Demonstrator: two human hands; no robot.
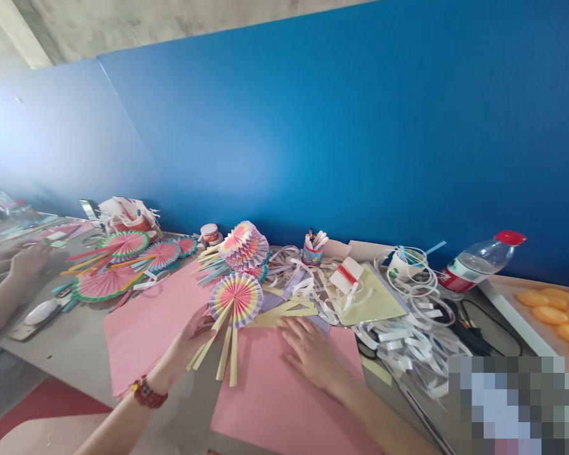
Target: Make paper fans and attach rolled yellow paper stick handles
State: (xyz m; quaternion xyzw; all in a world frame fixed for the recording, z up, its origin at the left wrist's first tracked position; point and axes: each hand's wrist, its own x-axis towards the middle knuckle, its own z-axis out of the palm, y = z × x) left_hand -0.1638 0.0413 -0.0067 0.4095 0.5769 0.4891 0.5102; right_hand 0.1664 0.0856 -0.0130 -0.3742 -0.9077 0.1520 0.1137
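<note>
My left hand point(200, 328), with a red beaded bracelet on its wrist, pinches a pleated paper rosette point(236, 299) by its lower left edge. The rosette is pink in the centre, yellow further out and lilac at the rim, with pale yellow paper strips point(225, 354) hanging from it. Flat on a pink paper sheet point(284, 404) rests my right hand point(308, 351), fingers stretched out beside loose yellow strips point(284, 311). A second pink sheet point(146, 328) lies to the left. Behind the held rosette is a stack of similar rosettes point(245, 243).
Finished rosettes point(109, 282) lie at left, near another person's hands point(26, 262). White paper curls point(412, 347), yellow sheets point(374, 297), a pen cup point(312, 253) and a red-capped bottle point(478, 262) stand or lie at right. A blue partition point(313, 126) closes off the back.
</note>
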